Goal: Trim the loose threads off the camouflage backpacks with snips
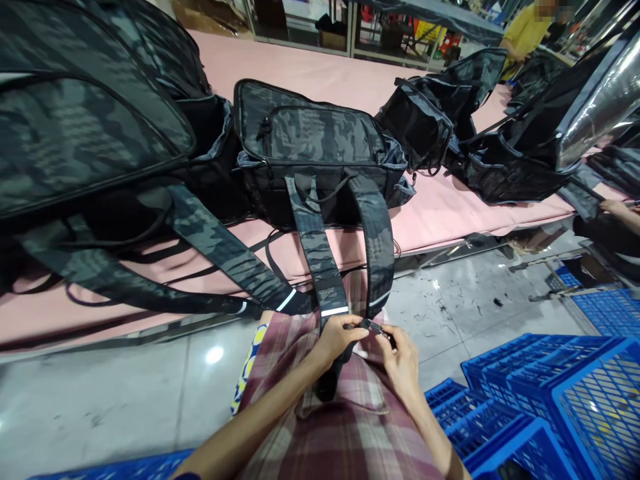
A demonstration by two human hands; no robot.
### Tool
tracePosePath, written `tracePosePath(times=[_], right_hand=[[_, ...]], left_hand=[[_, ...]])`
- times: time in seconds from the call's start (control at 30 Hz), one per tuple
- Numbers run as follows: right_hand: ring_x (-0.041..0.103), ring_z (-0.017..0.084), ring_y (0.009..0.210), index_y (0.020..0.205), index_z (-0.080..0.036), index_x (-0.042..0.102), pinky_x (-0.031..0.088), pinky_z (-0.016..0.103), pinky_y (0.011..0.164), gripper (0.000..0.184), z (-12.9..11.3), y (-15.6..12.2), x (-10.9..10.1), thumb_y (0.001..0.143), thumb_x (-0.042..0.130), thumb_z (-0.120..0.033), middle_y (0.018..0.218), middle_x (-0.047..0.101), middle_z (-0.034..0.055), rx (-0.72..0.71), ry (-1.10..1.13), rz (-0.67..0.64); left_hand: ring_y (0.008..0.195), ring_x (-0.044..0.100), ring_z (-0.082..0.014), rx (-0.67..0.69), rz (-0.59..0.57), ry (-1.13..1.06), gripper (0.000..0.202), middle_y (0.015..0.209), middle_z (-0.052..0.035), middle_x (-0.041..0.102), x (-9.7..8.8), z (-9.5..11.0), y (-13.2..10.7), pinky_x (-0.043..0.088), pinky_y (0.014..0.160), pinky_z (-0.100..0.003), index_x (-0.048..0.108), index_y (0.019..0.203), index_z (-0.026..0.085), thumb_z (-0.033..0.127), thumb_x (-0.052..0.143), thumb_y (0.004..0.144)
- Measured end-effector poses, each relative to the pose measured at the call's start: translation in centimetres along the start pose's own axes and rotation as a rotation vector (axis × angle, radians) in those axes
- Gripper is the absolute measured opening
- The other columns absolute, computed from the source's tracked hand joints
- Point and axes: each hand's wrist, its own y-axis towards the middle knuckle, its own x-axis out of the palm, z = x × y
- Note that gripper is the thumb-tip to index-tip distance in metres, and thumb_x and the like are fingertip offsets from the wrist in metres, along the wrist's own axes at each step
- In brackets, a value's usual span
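Close in front of my body, my left hand (340, 339) and my right hand (400, 357) are both closed in a pinch. Between them runs a short black strap piece (374, 327) with what looks like a small plastic buckle; its details are too small to make out. Two camouflage shoulder straps (380, 247) come down to my hands from a dark camouflage backpack (315, 137) lying on the pink table. A white reflective stripe crosses the left strap just above my left fingers. Black webbing (327, 383) hangs below my left hand against a plaid apron (320, 433).
On the left of the pink table (425, 217) lies a larger camouflage backpack (90, 140), its straps drooping over the edge. More open bags (520, 160) sit at right. Blue plastic crates (550, 373) stand on the floor at lower right. A person in yellow (525, 33) is in the background.
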Motion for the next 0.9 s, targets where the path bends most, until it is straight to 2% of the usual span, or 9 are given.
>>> tracePosePath(times=[0.2,0.3,0.4,0.5,0.63,0.7,0.77,0.83,0.9], right_hand=[[0.061,0.016,0.074,0.090,-0.021,0.064,0.045,0.027,0.069,0.022,0.1,0.4,0.2,0.087,0.047,-0.035,0.084,0.068,0.0023,0.055,0.043,0.024],[0.061,0.017,0.077,0.091,-0.021,0.064,0.044,0.027,0.069,0.022,0.1,0.5,0.3,0.086,0.048,-0.036,0.085,0.067,0.0029,0.035,0.033,-0.029],[0.061,0.018,0.074,0.088,-0.021,0.065,0.042,0.028,0.067,0.023,0.1,0.5,0.7,0.085,0.049,-0.037,0.082,0.068,0.0027,0.064,-0.012,-0.070],[0.061,0.016,0.065,0.087,-0.023,0.065,0.042,0.026,0.062,0.020,0.4,0.2,1.5,0.083,0.051,-0.035,0.076,0.068,-0.0001,0.191,0.051,-0.130],[0.059,0.015,0.060,0.085,-0.023,0.066,0.041,0.025,0.059,0.017,0.6,-0.3,2.1,0.080,0.054,-0.033,0.070,0.067,-0.0015,0.282,0.104,-0.132],[0.059,0.015,0.061,0.085,-0.022,0.066,0.042,0.025,0.060,0.018,0.8,-0.4,2.3,0.080,0.054,-0.034,0.072,0.067,-0.0009,0.299,0.145,-0.081],[0.059,0.015,0.063,0.085,-0.022,0.067,0.043,0.026,0.062,0.017,1.1,-0.4,2.3,0.078,0.055,-0.032,0.073,0.067,-0.0008,0.309,0.227,-0.047],[0.060,0.016,0.066,0.083,-0.021,0.066,0.044,0.026,0.064,0.015,1.5,-0.3,2.2,0.076,0.057,-0.031,0.073,0.067,-0.0003,0.318,0.326,-0.010],[0.060,0.017,0.071,0.084,-0.019,0.065,0.045,0.026,0.066,0.017,1.8,-0.1,1.8,0.077,0.056,-0.031,0.076,0.067,0.0014,0.328,0.410,0.039]], left_hand=[[0.067,0.055,-0.0156,0.036,0.011,0.058,0.018,0.072,-0.0030,0.066,-0.1,-1.1,0.6,0.039,0.062,-0.024,0.068,0.073,0.012,0.023,0.059,0.063],[0.070,0.058,-0.0170,0.100,0.016,0.166,0.016,0.075,-0.0039,0.067,-0.2,-1.4,0.7,0.042,0.065,-0.024,0.068,0.075,0.013,0.022,0.058,0.066],[0.078,0.061,-0.0201,0.108,0.089,0.482,0.033,0.085,-0.0053,0.068,-0.3,-1.6,0.3,0.043,0.071,-0.027,0.062,0.100,0.015,0.022,0.061,0.068],[0.083,0.063,-0.0239,0.045,0.160,0.910,0.052,0.098,-0.0088,0.066,-0.5,-1.7,-0.5,0.043,0.068,-0.029,0.044,0.124,0.020,0.026,0.060,0.075],[0.085,0.061,-0.0269,0.139,0.093,1.216,0.026,0.095,-0.0118,0.064,-0.7,-2.2,-1.3,0.041,0.065,-0.031,0.055,0.107,0.019,0.024,0.040,0.086],[0.089,0.058,-0.0282,0.179,0.067,1.216,0.024,0.089,-0.0129,0.064,-0.7,-2.5,-1.1,0.040,0.070,-0.033,0.059,0.097,0.016,0.022,0.038,0.085],[0.092,0.055,-0.0274,0.144,-0.043,1.029,0.021,0.082,-0.0122,0.063,-0.8,-2.5,-0.6,0.038,0.075,-0.033,0.061,0.082,0.015,0.023,0.043,0.083],[0.081,0.055,-0.0236,0.047,-0.215,0.781,0.025,0.071,-0.0083,0.061,-0.9,-2.1,0.1,0.037,0.071,-0.030,0.060,0.066,0.015,0.031,0.047,0.080],[0.066,0.053,-0.0180,-0.043,-0.349,0.534,0.035,0.063,-0.0046,0.059,-1.3,-1.2,0.7,0.037,0.063,-0.026,0.060,0.063,0.015,0.041,0.045,0.081]])
